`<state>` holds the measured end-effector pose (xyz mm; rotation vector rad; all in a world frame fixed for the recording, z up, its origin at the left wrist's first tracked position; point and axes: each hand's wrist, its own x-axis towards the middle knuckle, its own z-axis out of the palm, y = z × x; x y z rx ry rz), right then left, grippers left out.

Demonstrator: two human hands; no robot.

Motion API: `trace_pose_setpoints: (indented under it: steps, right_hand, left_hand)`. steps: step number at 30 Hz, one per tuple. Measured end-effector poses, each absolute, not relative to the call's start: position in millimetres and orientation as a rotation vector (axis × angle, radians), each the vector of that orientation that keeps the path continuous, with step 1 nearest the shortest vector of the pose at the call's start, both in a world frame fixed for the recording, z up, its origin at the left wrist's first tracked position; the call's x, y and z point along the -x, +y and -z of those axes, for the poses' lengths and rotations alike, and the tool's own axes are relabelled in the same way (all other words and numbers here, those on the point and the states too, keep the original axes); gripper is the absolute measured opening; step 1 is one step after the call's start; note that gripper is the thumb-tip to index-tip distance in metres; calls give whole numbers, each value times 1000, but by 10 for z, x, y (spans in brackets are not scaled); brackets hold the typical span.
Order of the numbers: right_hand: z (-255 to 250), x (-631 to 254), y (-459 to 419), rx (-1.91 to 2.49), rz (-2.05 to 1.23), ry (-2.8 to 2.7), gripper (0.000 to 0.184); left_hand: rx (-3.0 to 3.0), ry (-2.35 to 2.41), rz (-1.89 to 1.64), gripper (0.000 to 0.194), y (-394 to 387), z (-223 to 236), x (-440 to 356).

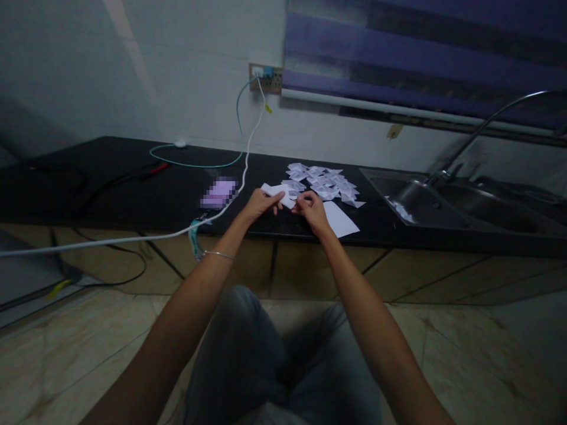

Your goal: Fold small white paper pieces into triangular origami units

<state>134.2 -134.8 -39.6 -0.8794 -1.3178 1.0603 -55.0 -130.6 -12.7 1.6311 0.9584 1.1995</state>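
A small folded piece of white paper (280,192) is held up between my two hands, just above the front part of the black counter. My left hand (262,203) pinches its left side, thumb on top. The fingers of my right hand (312,209) close on its right edge. Behind my hands lies a pile of folded white paper pieces (325,182). Flat white sheets (341,220) rest by my right wrist, near the counter's front edge. What my right fingertips do at the paper's edge is too small to make out fully.
A phone with a blurred screen (219,193) lies left of my hands. The white cable (248,150) crosses the black counter (133,177) from the wall socket (266,78). At the right is a metal sink (411,221) with a curved faucet (482,127).
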Motion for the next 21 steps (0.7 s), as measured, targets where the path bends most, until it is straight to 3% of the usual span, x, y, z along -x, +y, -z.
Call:
trace_pose_setpoints:
  steps: [11, 21]
  right_hand:
    - [433, -1365, -1312, 903, -776, -1489, 29]
    - [411, -1370, -1345, 985, -765, -1541, 30]
  left_hand:
    - [-1562, 1090, -1269, 37, -1418, 7, 536]
    - [-1560, 1036, -1251, 39, -1376, 54, 537]
